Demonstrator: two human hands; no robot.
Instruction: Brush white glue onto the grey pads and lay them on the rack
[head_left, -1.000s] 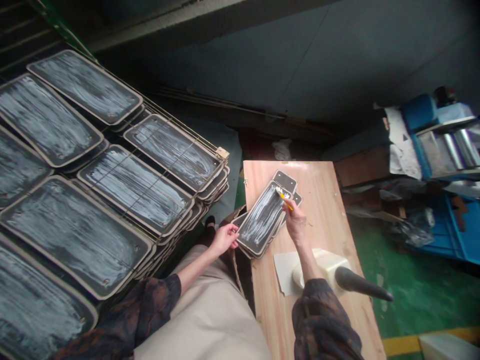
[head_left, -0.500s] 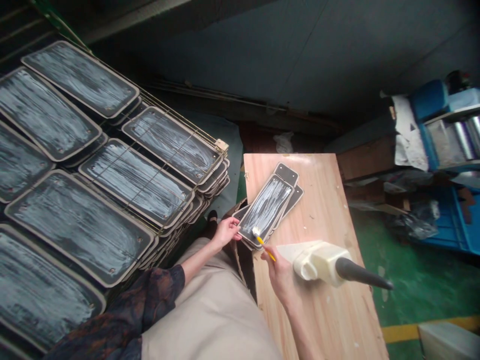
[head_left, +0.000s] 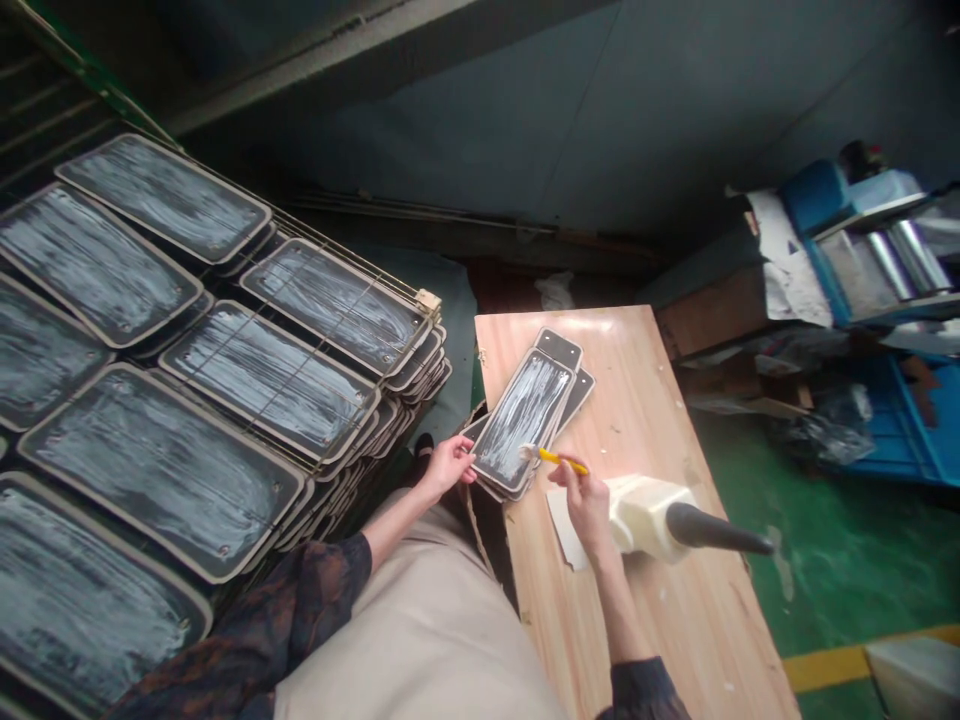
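A black rectangular panel (head_left: 517, 415) with a pale border and rounded corners lies on a small stack of similar panels, its face streaked with white coating. At its lower left corner, my left hand (head_left: 450, 466) pinches the edge. My right hand (head_left: 589, 505) is closed around the yellow handle of a small brush (head_left: 559, 459). White stuff covers the brush's head, which touches the panel near its lower right edge. Beside my right hand, a cream plastic bottle (head_left: 651, 512) with a long dark nozzle lies on its side on the wooden board (head_left: 675, 640).
To my left, a wire rack (head_left: 300, 222) is loaded with stacks of white-streaked panels (head_left: 161, 460). A piece of card (head_left: 568, 530) lies under my right wrist. Blue shelving (head_left: 817, 250) with rolls and plastic bags stands at right, above a green floor (head_left: 795, 520).
My right hand has moved up and right with the brush, whose handle has swung closer to level. My left hand stays at the panel's corner. The view has shifted slightly.
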